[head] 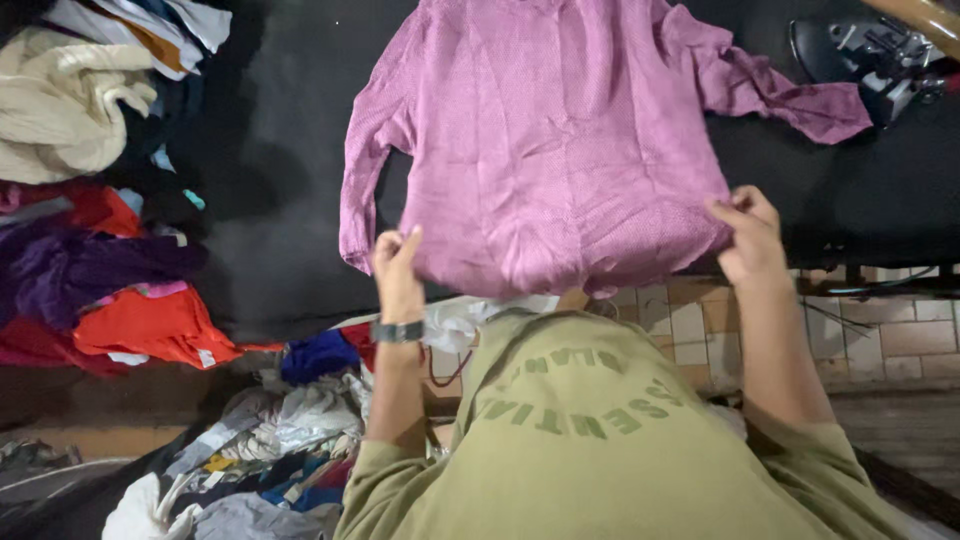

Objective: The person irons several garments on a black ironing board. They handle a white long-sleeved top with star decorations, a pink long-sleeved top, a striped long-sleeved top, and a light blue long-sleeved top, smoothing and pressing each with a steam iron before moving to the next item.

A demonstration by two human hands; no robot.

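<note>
A pink long-sleeved shirt (560,140) lies spread flat on a black padded table (280,150), its hem toward me. My left hand (398,268), with a dark wristwatch, pinches the hem at the shirt's lower left corner. My right hand (750,235) grips the hem at the lower right corner. One sleeve hangs down on the left; the other stretches out to the upper right. My olive-green top fills the bottom of the view.
A clothes iron (875,55) rests on the table at the upper right. Piles of clothes, cream (60,100), purple (70,270) and orange (150,325), lie at the left. More mixed garments (270,440) are heaped below. Tiled wall (880,330) under the table at right.
</note>
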